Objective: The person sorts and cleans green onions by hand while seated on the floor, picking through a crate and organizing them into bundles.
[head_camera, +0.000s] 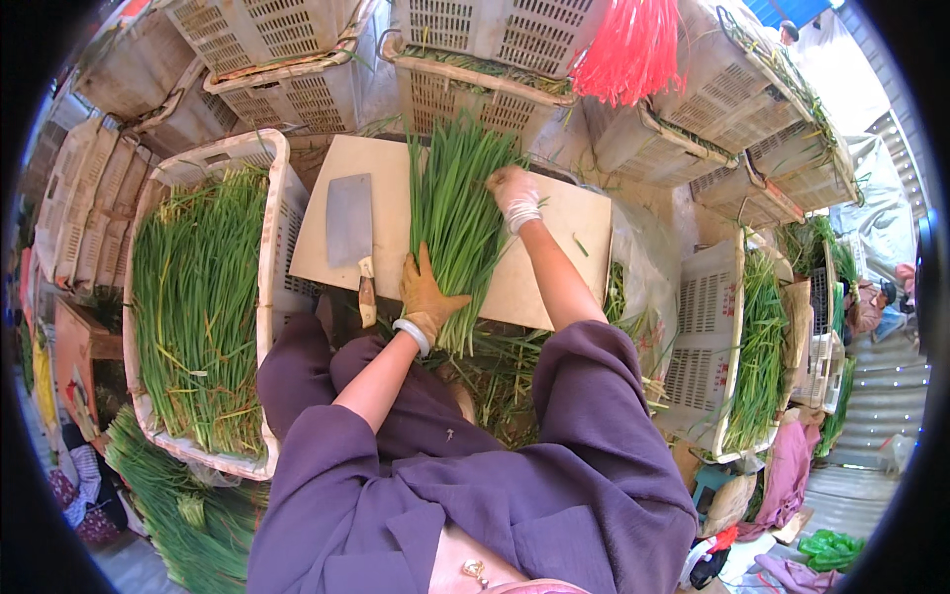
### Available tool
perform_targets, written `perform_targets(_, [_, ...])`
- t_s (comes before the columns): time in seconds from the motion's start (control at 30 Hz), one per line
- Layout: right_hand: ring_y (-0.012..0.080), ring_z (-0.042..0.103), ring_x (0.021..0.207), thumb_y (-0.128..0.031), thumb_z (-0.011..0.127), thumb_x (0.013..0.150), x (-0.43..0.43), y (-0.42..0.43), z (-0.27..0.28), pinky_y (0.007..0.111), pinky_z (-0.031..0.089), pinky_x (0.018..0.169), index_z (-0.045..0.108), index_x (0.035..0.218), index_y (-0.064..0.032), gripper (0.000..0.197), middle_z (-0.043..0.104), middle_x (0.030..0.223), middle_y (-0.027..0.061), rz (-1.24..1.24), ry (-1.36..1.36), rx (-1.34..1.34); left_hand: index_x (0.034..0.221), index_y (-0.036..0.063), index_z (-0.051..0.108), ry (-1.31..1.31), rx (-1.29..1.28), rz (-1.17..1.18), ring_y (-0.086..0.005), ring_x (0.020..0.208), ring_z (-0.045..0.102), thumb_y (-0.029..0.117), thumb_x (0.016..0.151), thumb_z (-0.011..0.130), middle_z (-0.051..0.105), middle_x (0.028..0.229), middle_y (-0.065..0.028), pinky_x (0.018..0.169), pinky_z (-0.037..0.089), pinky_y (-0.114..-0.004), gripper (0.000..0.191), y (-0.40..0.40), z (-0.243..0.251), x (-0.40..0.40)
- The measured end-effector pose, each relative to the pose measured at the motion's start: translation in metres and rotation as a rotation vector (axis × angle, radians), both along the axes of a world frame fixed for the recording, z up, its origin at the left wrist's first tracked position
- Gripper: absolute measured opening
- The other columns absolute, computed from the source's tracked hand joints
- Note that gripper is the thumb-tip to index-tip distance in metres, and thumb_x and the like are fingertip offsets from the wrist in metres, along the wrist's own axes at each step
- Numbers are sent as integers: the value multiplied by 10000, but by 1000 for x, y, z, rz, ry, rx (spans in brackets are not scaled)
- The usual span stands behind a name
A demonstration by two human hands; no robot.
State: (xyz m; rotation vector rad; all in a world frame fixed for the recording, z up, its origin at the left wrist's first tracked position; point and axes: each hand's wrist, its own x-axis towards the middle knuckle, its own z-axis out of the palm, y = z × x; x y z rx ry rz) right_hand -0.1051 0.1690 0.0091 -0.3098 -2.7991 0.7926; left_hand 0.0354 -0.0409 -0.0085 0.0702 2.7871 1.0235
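A thick bundle of green garlic chives [456,215] lies lengthwise across a pale cutting board [549,275], its stem ends overhanging the near edge. My left hand [430,297], in a yellowish glove, rests on the bundle's lower left side with thumb and fingers spread. At the upper right edge of the leaves is my right hand [513,197] in a white glove, fingers curled; what is between them is hidden. Left of the bundle, a cleaver [349,223] lies flat on the board, its handle projecting past the near edge towards me.
A large plastic crate [274,297] full of chives stands at my left. Loose chives [185,505] lie behind it. Stacked crates [475,96] line the far side, with red plastic strips [627,52] hanging there. Another crate [698,334] stands at right. Trimmings [505,371] lie below the board.
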Motion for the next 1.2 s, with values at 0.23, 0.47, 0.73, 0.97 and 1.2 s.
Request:
perform_targets(0.23, [246, 622, 710, -122, 597, 730, 86, 149, 10, 329, 472, 673, 656, 876, 19, 212, 657, 789, 160, -501, 309, -621, 1397, 120, 81, 37, 87, 10, -432, 1226, 251, 357, 494, 809, 211, 1348, -274, 1007, 239, -476, 1184, -6, -8, 1])
perform_targets(0.47, [154, 627, 775, -109, 582, 812, 313, 73, -36, 326, 503, 750, 671, 875, -87, 112, 668, 859, 79, -296, -95, -391, 1398, 153, 121, -25, 187, 11, -411, 1251, 244, 344, 546, 796, 199, 1376, -258, 1024, 226, -481, 1103, -9, -18, -9])
perform_targets(0.73, [270, 535, 1058, -218, 567, 743, 310, -83, -167, 358, 427, 876, 599, 1045, -12, 367, 564, 1095, 211, 441, -767, 293, 1364, 1, 191, -159, 701, -51, -336, 1246, 302, 227, 590, 785, 276, 1364, -218, 1037, 264, -352, 1001, -27, -17, -16])
perform_targets(0.97, [283, 631, 811, -275, 566, 809, 344, -47, -115, 347, 513, 701, 662, 947, -91, 249, 639, 936, 149, 125, -526, -124, 1376, 17, 154, 28, 410, -116, -388, 1273, 231, 295, 565, 776, 210, 1371, -282, 1050, 233, -360, 1059, -25, -45, -18])
perform_targets(1.2, [142, 621, 639, -103, 594, 786, 265, -42, -17, 263, 477, 611, 668, 885, -91, 124, 662, 752, 67, -149, -42, -535, 1400, 102, 131, -41, 372, -109, -389, 1295, 181, 328, 548, 796, 156, 1391, -284, 1056, 216, -372, 1105, -23, -35, -21])
